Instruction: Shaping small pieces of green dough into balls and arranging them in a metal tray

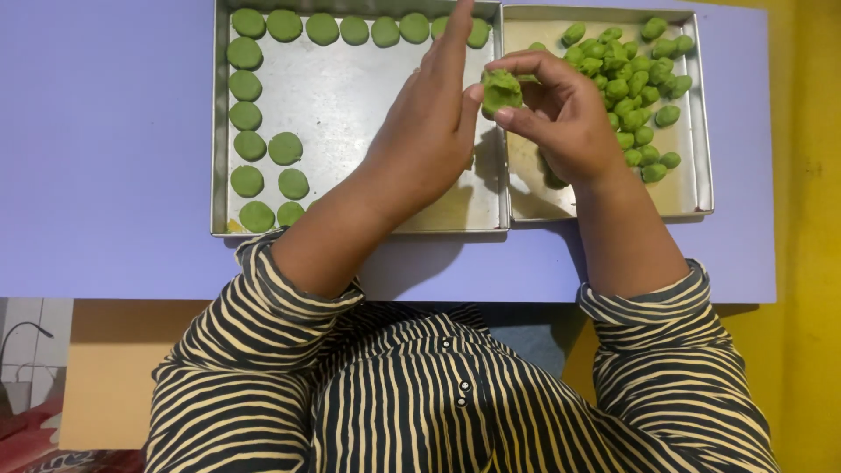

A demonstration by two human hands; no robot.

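My right hand [561,114] pinches a lump of green dough [501,90] between thumb and fingers, above the seam of two metal trays. My left hand [429,123] is beside it, fingers stretched flat and its thumb touching the lump. The large left tray [368,96] carries several flattened green dough discs [245,88] along its far and left edges. The smaller right tray [692,175] holds a heap of small green dough balls [635,88].
Both trays rest on a lilac table surface [105,131] whose near edge runs just in front of my striped sleeves. A yellow floor or wall [806,219] lies to the right of the table.
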